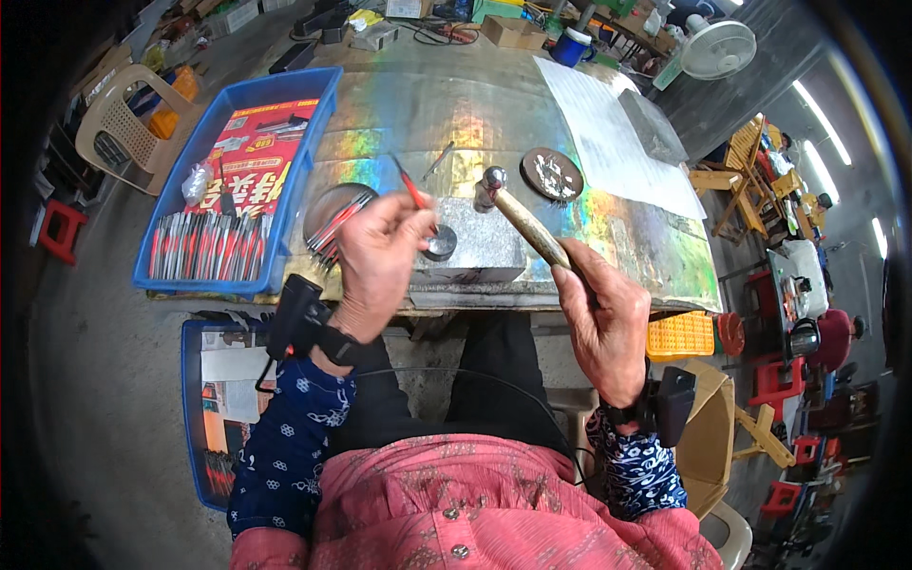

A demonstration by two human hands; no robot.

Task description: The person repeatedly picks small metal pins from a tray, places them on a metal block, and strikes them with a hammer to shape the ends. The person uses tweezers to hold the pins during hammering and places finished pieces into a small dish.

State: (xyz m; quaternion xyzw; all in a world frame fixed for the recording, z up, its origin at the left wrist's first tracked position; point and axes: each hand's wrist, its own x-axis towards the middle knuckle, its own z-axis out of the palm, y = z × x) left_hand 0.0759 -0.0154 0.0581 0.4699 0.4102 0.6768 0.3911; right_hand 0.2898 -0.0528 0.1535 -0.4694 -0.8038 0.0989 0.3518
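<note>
My left hand (375,252) is closed, pinching a slim red piece with a dark, narrow tip (410,185) above a grey metal block (489,249). A bundle of similar red-and-grey slim pieces (334,226) lies beside that hand over a round dish, partly hidden by it. My right hand (608,318) is wrapped round the pale handle of a hammer (522,220); its shiny rounded head is over the block's far edge. A small dark round disc (439,243) sits on the block near my left fingers. Behind the block lies a thin metal rod (438,160).
A blue tray (332,104) at the left holds rows of slim red-and-grey pieces. A round dish of small white bits (534,160) stands right of the hammer, near white sheets (594,114). Beyond are a blue jug (571,47) and a fan (719,47). Another blue tray (193,380) sits below the table.
</note>
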